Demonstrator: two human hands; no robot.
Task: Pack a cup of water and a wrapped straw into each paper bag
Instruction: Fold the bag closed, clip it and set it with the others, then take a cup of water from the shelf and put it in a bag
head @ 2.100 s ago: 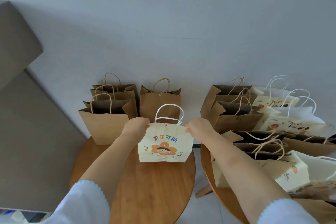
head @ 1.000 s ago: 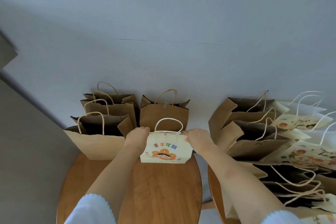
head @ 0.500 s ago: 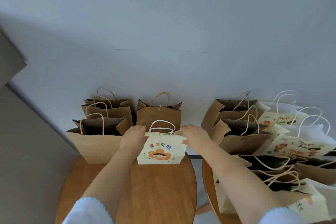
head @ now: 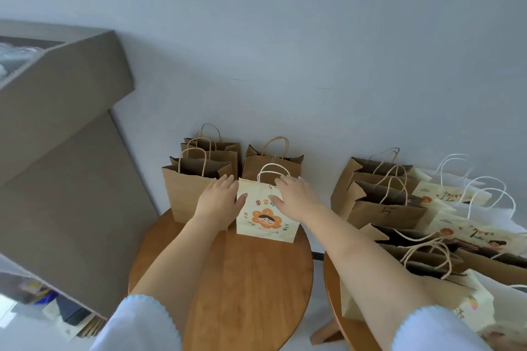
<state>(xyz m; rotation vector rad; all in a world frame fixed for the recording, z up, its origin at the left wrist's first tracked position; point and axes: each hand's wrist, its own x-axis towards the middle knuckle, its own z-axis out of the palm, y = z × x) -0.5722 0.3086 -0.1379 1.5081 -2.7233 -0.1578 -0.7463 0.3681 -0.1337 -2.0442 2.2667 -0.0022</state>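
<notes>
A cream paper bag [head: 266, 219] with a flower-face print and white cord handles stands upright at the far side of the left round wooden table [head: 245, 279]. My left hand [head: 219, 198] lies flat against the bag's left edge, fingers straight. My right hand [head: 295, 196] rests over the bag's top front with fingers spread, covering part of the print. Three brown paper bags [head: 194, 188] stand to its left and one brown bag [head: 271, 164] directly behind it. No cup or straw shows.
A second round table [head: 339, 319] on the right carries several brown bags [head: 382, 196] and cream printed bags [head: 456, 199], some lying over. A grey cabinet [head: 57, 151] fills the left side. A grey wall stands close behind both tables.
Both hands have let go of the cream bag's top corners and now lie flat on it. The bag has been set farther back, against the brown bags.
</notes>
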